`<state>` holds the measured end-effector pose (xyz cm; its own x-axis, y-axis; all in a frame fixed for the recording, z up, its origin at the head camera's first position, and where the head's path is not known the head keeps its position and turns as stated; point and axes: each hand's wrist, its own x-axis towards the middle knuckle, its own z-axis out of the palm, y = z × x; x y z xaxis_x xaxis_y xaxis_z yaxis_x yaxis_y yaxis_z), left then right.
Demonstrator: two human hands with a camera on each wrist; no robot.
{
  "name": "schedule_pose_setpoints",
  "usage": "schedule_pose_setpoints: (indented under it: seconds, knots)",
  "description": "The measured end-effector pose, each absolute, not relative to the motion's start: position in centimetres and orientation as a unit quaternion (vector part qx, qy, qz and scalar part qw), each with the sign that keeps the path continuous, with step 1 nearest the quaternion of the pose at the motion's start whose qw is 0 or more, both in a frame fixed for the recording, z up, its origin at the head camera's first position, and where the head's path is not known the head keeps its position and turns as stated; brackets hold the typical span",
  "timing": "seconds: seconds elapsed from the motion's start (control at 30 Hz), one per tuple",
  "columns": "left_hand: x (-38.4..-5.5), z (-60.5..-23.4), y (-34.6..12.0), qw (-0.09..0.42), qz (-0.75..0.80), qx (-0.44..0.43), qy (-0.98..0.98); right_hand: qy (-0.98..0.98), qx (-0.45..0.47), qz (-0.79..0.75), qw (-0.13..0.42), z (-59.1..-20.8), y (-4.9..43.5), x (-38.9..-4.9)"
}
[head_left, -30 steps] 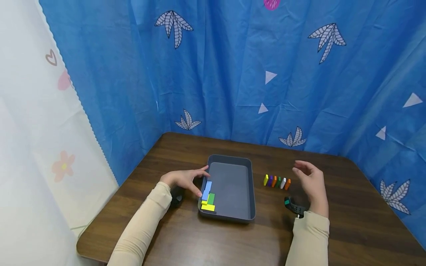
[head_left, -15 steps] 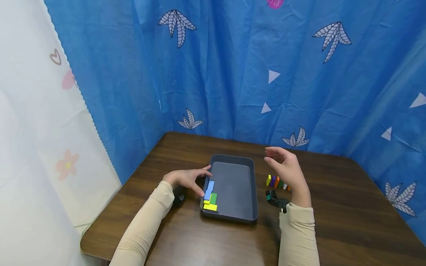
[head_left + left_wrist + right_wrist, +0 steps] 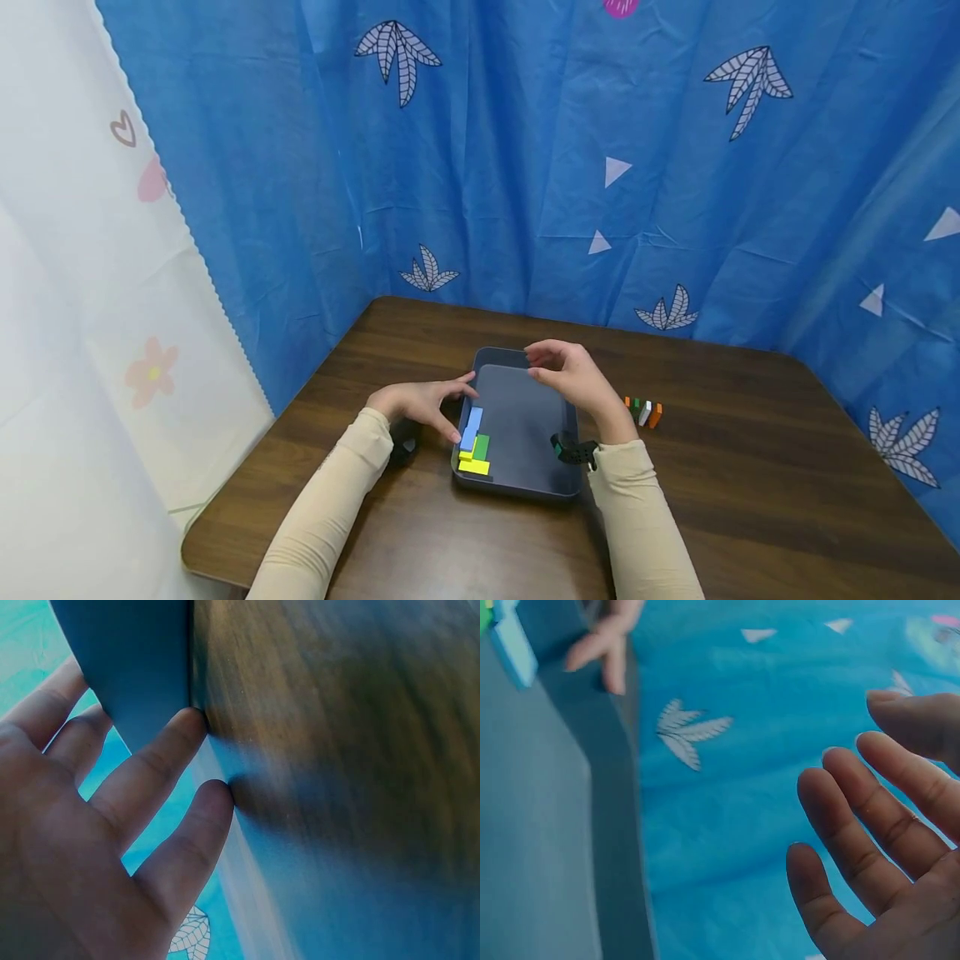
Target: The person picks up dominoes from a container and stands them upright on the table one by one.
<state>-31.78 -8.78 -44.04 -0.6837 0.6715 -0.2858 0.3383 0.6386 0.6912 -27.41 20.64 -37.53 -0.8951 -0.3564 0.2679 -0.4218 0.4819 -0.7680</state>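
A dark grey tray (image 3: 517,425) lies on the table. Along its left wall are blue blocks (image 3: 471,428), with yellow blocks (image 3: 474,468) and a green block (image 3: 482,447) at the near left corner. My left hand (image 3: 423,406) is spread at the tray's left rim, thumb near the blue blocks. In the left wrist view, its extended fingertips (image 3: 193,724) reach the tray's outer wall (image 3: 142,660) and the table. My right hand (image 3: 576,382) hovers over the tray's far right part, fingers loosely bent and holding nothing. The right wrist view shows its fingers (image 3: 855,847) apart.
Right of the tray, several small upright blocks stand in a row, among them a white one (image 3: 646,412) and an orange one (image 3: 656,415); my right arm hides part of the row. A blue curtain (image 3: 510,167) hangs behind the wooden table (image 3: 750,467).
My right hand has moved left, from beside the row of small blocks to above the tray. My left hand stays at the tray's left rim. The head view shifted slightly.
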Motion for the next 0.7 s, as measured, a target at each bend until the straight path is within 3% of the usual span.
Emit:
schedule_pose_setpoints:
  seconds: [0.23,0.47,0.7]
  knots:
    - [-31.9,-44.1,-8.7,0.273,0.309,0.283,0.866,-0.841,0.268,0.468,-0.048,-39.9,18.5,-29.7]
    - [-31.7,-44.0,-8.6,0.277,0.319,0.275,0.864,-0.84,0.253,0.461,-0.134,-42.1,16.7,-31.2]
    - [-31.7,-44.1,-8.6,0.278,0.325,0.275,0.861,-0.848,0.238,0.44,-0.175,-44.1,15.8,-31.8]
